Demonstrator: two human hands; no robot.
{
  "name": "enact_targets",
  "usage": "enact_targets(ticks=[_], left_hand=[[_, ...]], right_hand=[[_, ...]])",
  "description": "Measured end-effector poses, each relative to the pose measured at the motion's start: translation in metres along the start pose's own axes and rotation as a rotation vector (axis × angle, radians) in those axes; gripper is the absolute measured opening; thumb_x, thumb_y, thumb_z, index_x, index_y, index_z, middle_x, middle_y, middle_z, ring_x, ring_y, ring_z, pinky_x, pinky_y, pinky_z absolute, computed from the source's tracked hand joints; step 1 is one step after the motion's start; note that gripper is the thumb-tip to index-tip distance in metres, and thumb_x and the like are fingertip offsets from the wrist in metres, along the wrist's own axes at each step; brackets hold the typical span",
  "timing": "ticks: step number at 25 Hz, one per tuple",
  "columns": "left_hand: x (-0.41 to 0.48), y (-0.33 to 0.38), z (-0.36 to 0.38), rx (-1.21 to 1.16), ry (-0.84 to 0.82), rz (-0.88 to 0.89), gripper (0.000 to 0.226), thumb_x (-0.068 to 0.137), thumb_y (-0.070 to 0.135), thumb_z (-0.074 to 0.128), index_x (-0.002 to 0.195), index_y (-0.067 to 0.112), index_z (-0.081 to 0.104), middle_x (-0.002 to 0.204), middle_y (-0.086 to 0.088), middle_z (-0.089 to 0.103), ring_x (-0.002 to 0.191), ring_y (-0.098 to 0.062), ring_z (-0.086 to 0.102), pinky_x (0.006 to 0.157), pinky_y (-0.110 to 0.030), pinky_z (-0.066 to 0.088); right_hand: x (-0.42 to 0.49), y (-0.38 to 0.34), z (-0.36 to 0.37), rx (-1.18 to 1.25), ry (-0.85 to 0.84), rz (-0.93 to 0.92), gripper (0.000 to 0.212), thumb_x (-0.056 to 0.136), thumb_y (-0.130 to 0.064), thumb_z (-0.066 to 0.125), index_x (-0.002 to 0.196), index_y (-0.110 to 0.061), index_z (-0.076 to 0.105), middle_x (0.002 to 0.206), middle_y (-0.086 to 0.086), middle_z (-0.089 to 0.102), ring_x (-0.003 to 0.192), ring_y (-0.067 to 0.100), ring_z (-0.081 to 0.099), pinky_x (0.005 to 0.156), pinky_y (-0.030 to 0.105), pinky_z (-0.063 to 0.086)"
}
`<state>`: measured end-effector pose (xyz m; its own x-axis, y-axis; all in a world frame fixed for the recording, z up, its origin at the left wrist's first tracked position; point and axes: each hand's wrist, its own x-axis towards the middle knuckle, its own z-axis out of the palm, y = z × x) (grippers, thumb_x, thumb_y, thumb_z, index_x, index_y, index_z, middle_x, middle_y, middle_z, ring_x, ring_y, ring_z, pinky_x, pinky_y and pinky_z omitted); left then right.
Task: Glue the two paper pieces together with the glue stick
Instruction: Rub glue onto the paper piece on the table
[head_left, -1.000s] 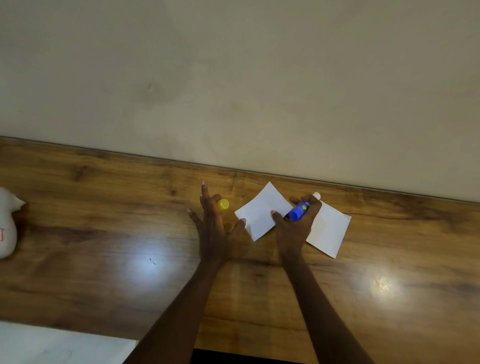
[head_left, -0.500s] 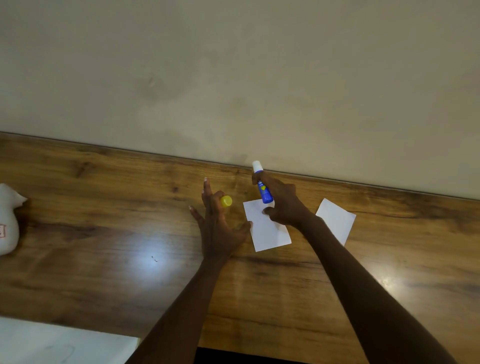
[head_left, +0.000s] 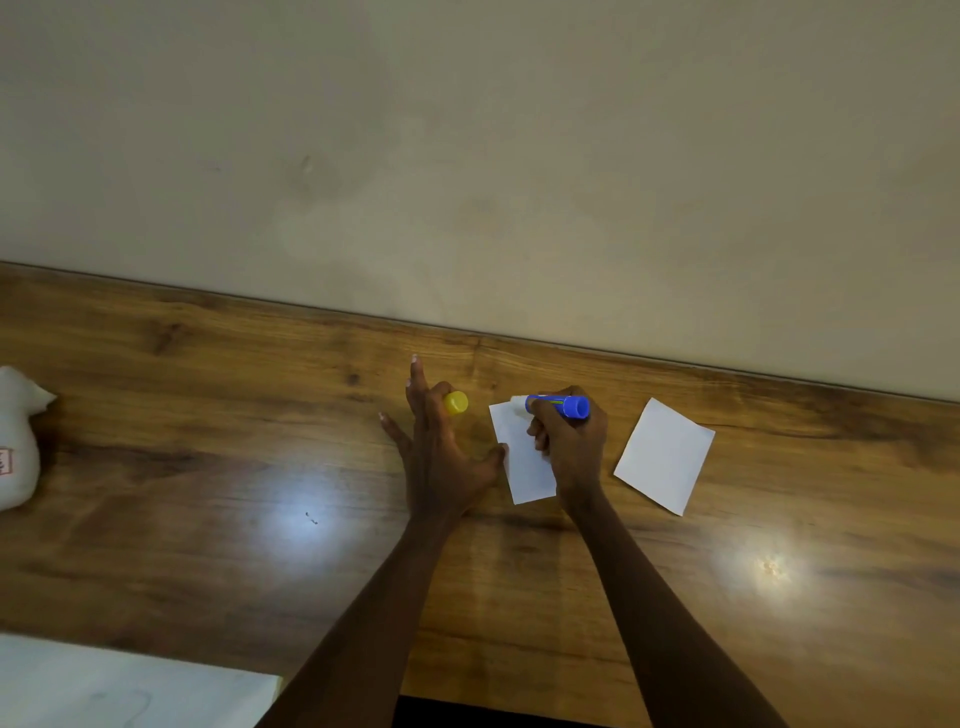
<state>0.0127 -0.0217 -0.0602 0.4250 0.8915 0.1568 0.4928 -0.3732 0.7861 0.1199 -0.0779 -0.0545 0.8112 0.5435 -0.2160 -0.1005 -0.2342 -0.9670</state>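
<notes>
My right hand (head_left: 569, 441) grips the blue glue stick (head_left: 558, 406), which lies nearly level with its white tip pointing left onto the far left corner of the left paper piece (head_left: 524, 467). My left hand (head_left: 441, 452) rests on the wooden table (head_left: 208, 467) with its fingers spread; its thumb touches the left edge of that paper. One finger curls round the yellow cap (head_left: 456, 403). The second paper piece (head_left: 665, 454) lies flat to the right, apart from both hands.
A white bag (head_left: 15, 447) sits at the table's left edge. A white sheet (head_left: 119, 686) lies at the near left corner. The beige wall (head_left: 467, 156) runs along the table's far edge.
My right hand swung the glue stick from upright at the paper's far edge down to level, with the tip now on the left paper's corner. My left hand stayed put.
</notes>
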Motion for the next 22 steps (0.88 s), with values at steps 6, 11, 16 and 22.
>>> enact_targets(ticks=[6,11,16,22], left_hand=[[0.001,-0.001,-0.001,-0.008,0.004,0.003,0.098,0.055,0.038,0.068,0.111,0.053,-0.011,0.148,-0.023,0.023,0.135,-0.039,0.029,0.104,-0.05,-0.012],[0.001,-0.002,-0.003,-0.003,0.004,0.005,0.097,0.056,0.038,0.068,0.111,0.053,-0.011,0.145,-0.025,0.029,0.133,-0.04,0.031,0.106,-0.053,-0.01],[0.002,-0.006,0.001,0.032,-0.01,0.003,0.108,0.055,0.041,0.069,0.12,0.051,-0.017,0.147,-0.019,0.027,0.134,-0.037,0.03,0.106,-0.054,-0.011],[0.001,-0.005,0.0,0.032,-0.007,0.009,0.103,0.055,0.04,0.069,0.116,0.052,-0.014,0.149,-0.021,0.023,0.135,-0.038,0.029,0.105,-0.052,-0.013]], right_hand=[[0.001,0.006,0.009,-0.126,-0.073,-0.072,0.006,0.083,-0.013,0.058,0.082,-0.007,0.057,0.061,0.006,0.061,0.043,0.002,0.052,0.053,0.017,0.043],[0.002,0.003,0.01,-0.277,-0.105,-0.146,0.016,0.081,-0.016,0.062,0.084,0.0,0.059,0.071,0.016,0.065,0.047,0.005,0.054,0.052,0.008,0.041],[0.011,-0.002,-0.007,-0.352,-0.006,-0.134,0.02,0.081,-0.016,0.061,0.084,0.004,0.06,0.075,0.02,0.066,0.057,0.017,0.051,0.055,0.003,0.037],[0.019,-0.006,-0.02,-0.278,0.132,-0.04,0.014,0.08,-0.018,0.061,0.08,-0.009,0.05,0.072,0.011,0.057,0.063,0.02,0.053,0.068,0.032,0.047]])
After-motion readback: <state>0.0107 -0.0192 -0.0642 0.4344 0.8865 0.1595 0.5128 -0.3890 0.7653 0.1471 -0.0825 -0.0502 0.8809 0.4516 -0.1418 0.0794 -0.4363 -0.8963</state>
